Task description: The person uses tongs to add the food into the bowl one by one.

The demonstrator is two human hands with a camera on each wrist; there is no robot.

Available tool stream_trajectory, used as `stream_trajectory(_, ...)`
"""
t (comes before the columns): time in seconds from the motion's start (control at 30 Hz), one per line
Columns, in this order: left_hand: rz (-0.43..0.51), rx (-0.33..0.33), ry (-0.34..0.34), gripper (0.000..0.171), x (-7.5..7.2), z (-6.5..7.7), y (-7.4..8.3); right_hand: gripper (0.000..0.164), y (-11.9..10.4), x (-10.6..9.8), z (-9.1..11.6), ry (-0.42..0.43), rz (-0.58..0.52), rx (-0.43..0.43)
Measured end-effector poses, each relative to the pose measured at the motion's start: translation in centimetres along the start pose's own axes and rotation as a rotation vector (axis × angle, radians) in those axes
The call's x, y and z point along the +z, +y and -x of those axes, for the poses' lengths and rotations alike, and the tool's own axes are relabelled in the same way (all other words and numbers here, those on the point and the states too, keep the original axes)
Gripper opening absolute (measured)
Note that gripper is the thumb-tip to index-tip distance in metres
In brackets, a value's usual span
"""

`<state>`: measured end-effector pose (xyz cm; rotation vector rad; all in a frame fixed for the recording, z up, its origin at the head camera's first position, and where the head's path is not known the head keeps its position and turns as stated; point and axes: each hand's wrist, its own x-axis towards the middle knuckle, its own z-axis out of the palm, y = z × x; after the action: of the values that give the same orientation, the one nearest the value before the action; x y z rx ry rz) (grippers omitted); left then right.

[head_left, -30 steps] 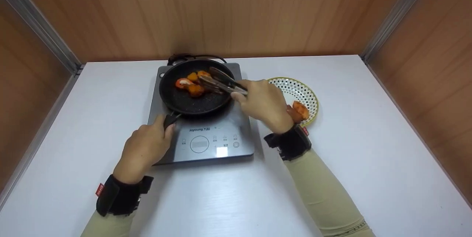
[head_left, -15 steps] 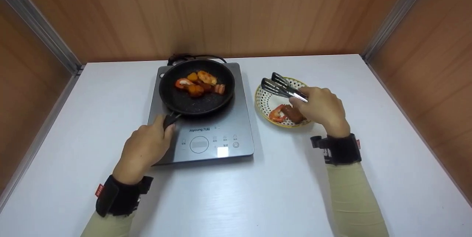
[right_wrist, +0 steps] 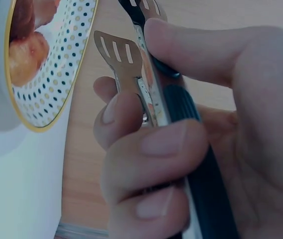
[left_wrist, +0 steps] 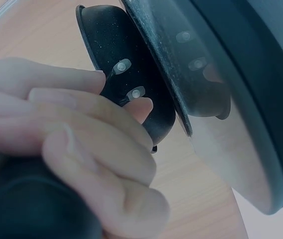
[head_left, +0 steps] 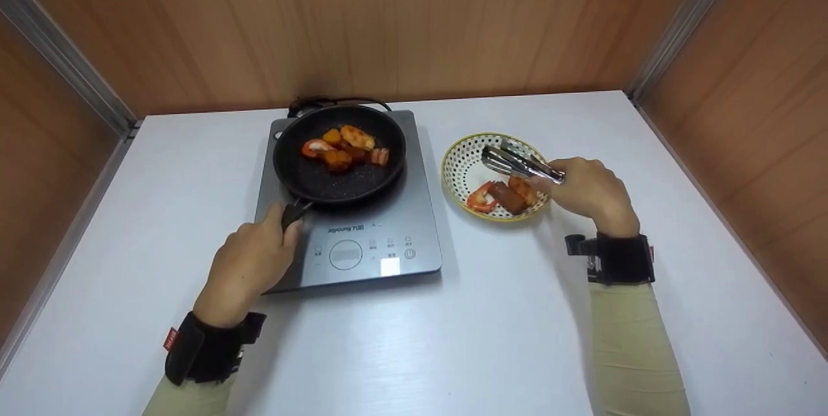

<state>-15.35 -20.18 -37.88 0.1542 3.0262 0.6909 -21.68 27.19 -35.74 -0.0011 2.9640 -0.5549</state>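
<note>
My left hand [head_left: 249, 261] grips the handle [head_left: 292, 212] of a black frying pan [head_left: 330, 186]. In the pan lie a shrimp [head_left: 317, 146], a golden piece [head_left: 357, 136], a striped bacon-like piece [head_left: 380, 156] and other browned food. At the right, my right hand [head_left: 592, 189] holds slotted metal tongs [head_left: 517, 164] over a dotted, yellow-rimmed plate [head_left: 451, 173]. Another shrimp [head_left: 480, 199], a brown piece [head_left: 506, 197] and an orange piece [head_left: 522, 189] rest on the plate. Nothing shows between the tongs' slotted heads [right_wrist: 119, 50] in the right wrist view.
Under the pan is a grey induction cooker [head_left: 388, 222] with a touch panel, its black cable [head_left: 359, 100] behind it. The white table [head_left: 414, 338] is bounded by wood-grain walls [head_left: 414, 28] at the back and sides.
My right hand has carried the tongs from the pan rightward to above the plate, and the tongs' heads have drawn closer together. The left hand keeps its grip on the pan handle.
</note>
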Motion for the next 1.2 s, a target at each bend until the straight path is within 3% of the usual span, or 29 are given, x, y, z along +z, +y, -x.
stream_trajectory(0.3, -0.003, -0.001, -0.008, 0.029, -0.5, -0.1, 0.2, 0.078, 1.6, -1.1, 0.3, -0.124, -0.002, 0.074)
stream_trajectory(0.7, -0.014, -0.01, -0.019, 0.031, -0.4, -0.1, 0.2, 0.08, 3.9, -2.1, 0.8, -0.226, -0.046, 0.121)
stream_trajectory(0.97, -0.01, -0.004, -0.011, 0.03, -0.3, -0.1, 0.1, 0.079, 4.2, -2.2, 1.0, -0.288, -0.097, 0.144)
stream_trajectory(1.2, -0.006, 0.0, -0.003, 0.028, -0.3, -0.1, 0.2, 0.073, 3.9, -2.0, 0.7, -0.294, -0.072, 0.129)
